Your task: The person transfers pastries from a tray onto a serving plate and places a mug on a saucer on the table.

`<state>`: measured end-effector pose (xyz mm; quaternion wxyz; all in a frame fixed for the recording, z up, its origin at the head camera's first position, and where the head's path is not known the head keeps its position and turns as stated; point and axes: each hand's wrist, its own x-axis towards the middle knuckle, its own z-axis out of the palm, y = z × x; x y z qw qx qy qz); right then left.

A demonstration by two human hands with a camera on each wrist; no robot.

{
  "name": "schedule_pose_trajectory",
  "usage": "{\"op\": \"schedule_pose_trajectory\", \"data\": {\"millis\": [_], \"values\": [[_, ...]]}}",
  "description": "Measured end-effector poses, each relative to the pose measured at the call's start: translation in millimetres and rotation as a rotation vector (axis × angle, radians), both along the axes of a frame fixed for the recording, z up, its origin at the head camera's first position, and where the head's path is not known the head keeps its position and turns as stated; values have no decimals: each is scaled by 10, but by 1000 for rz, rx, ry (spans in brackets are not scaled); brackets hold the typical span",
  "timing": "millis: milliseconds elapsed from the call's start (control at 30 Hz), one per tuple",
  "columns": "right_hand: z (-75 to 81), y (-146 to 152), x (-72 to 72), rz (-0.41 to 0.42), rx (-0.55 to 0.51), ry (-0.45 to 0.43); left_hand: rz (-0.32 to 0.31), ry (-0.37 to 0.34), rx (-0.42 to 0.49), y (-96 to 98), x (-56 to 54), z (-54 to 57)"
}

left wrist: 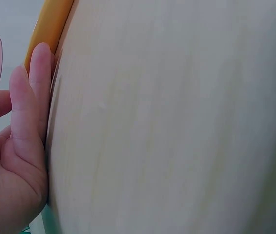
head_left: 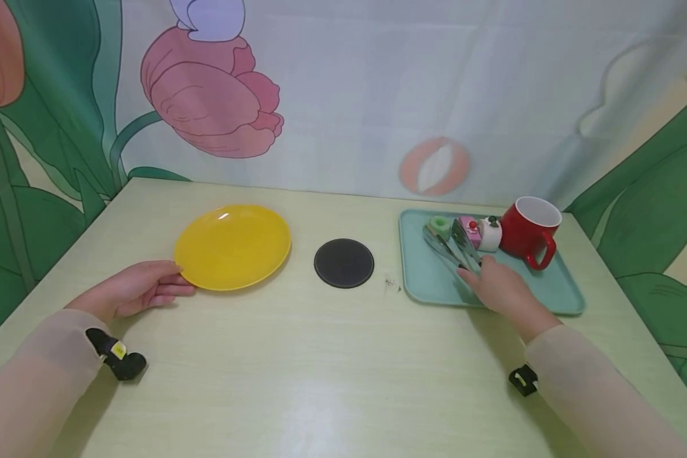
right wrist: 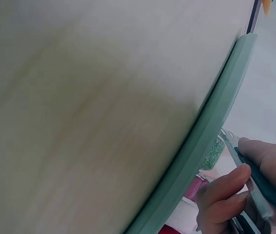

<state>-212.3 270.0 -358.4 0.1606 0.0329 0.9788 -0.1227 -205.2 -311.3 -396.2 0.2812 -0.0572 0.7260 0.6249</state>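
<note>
In the head view my left hand (head_left: 149,289) is at the near-left edge of a round yellow plate (head_left: 233,247), holding its rim with the thumb side above and other fingers low beside it. The left wrist view shows those fingers (left wrist: 40,92) against the plate's edge (left wrist: 50,29). My right hand (head_left: 506,286) grips metal tongs (head_left: 449,251) over a light green tray (head_left: 435,286). The tongs' spread tips are around a small green ring (head_left: 441,226). Next to it sit a pink cake piece (head_left: 469,232) with a red dot and a white cake piece (head_left: 490,234).
A red mug (head_left: 527,229) with a white inside stands at the tray's right end. Between plate and tray lies a round black coaster (head_left: 344,263). Behind the table hangs a flower-printed cloth (head_left: 343,95).
</note>
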Motion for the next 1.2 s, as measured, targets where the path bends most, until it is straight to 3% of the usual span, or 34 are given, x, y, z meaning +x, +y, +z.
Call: {"op": "schedule_pose_trajectory", "data": {"millis": [633, 1200], "values": [[-39, -10, -74, 4, 22, -6, -4, -6, 2, -24, -18, -31], [-22, -50, -86, -14, 19, -24, 4, -10, -5, -6, -7, 14]]}}
